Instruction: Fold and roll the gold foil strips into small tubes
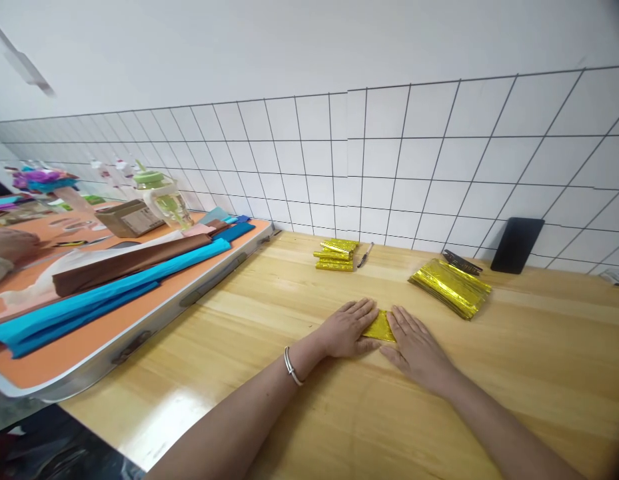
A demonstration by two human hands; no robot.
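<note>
A small piece of shiny gold foil [380, 327] lies flat on the wooden table between my two hands. My left hand [350, 328] rests palm down on its left side, fingers stretched out. On the right side, my right hand [414, 345] also presses flat, with its fingers extended. The hands cover the foil's left and right ends. Beyond them, a few folded gold foil strips [335, 256] are piled near the wall. A stack of flat gold foil sheets [452, 287] lies to the right of my hands.
A pen [365, 256] lies beside the folded strips. Behind the sheets are a black stapler-like item [462, 263] and a dark phone [518, 245] leaning on the tiled wall. The orange-topped table [96, 353] at left bears coloured paper rolls [139, 283], a cardboard box [130, 219] and a green-lidded bottle [164, 200]. Another person's hand [12, 247] shows there.
</note>
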